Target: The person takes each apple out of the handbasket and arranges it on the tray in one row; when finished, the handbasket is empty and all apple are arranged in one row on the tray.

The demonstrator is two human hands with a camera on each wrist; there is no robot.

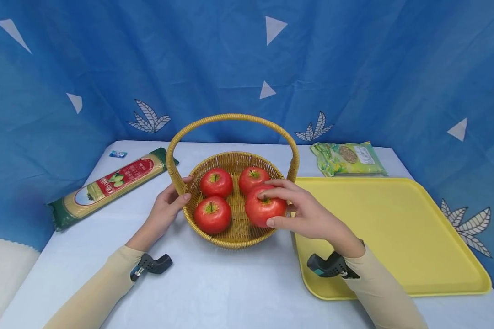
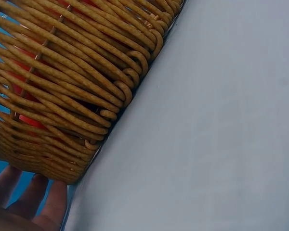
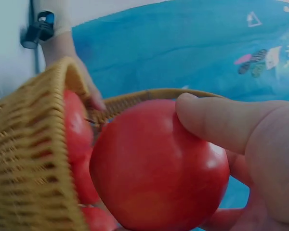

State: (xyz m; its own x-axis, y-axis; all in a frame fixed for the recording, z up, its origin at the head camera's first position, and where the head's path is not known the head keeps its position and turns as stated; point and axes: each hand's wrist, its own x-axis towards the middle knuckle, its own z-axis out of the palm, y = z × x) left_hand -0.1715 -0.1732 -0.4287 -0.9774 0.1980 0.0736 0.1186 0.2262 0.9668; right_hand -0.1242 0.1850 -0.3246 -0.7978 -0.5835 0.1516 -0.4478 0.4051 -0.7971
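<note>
Our left hand (image 1: 166, 208) pinched the basket (image 1: 230, 244) at its left rim while the grip of our right hand (image 1: 302, 208) was half-curled around an apple (image 1: 261, 211) at the basket's right side, an apple-handling step, we judged, that next called for clearing the handle (image 1: 234, 117).

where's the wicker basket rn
In the head view, the wicker basket sits mid-frame, between the pasta pack on its left and the yellow tray on its right, the left hand gripping its rim.
</note>
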